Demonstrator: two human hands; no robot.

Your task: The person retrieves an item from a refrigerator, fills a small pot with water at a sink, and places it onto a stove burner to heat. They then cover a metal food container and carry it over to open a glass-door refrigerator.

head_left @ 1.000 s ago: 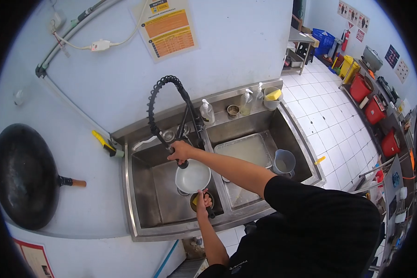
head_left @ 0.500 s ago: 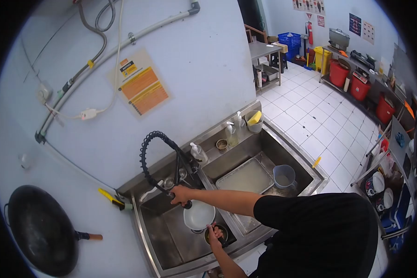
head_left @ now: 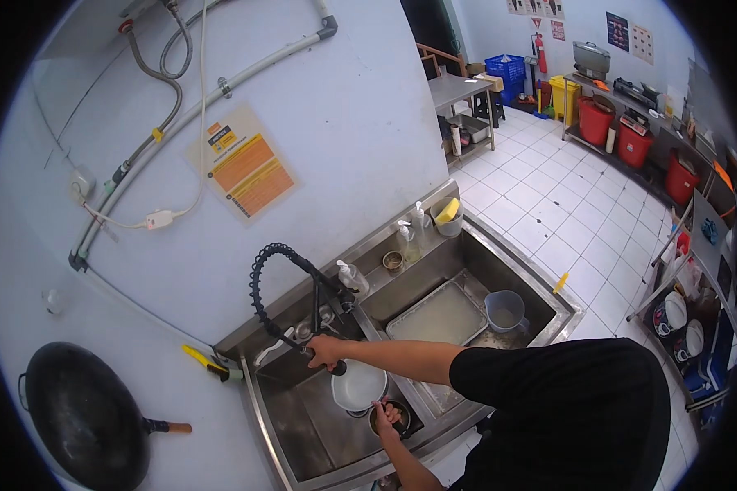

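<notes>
Over the pale bowl (head_left: pixel 359 387) in the left basin (head_left: pixel 309 434), the right hand (head_left: pixel 326 351) clasps the spray head (head_left: pixel 339 370); nearer, the left hand (head_left: pixel 387 417) curls at a small pan (head_left: pixel 374 421) (I cannot tell whether it grips). A hard jet could rebound, splashing out.

Sprayer (head_left: pixel 339 370) — partly hidden; fine print (head_left: pixel 259 182) seemingly illegible
</notes>
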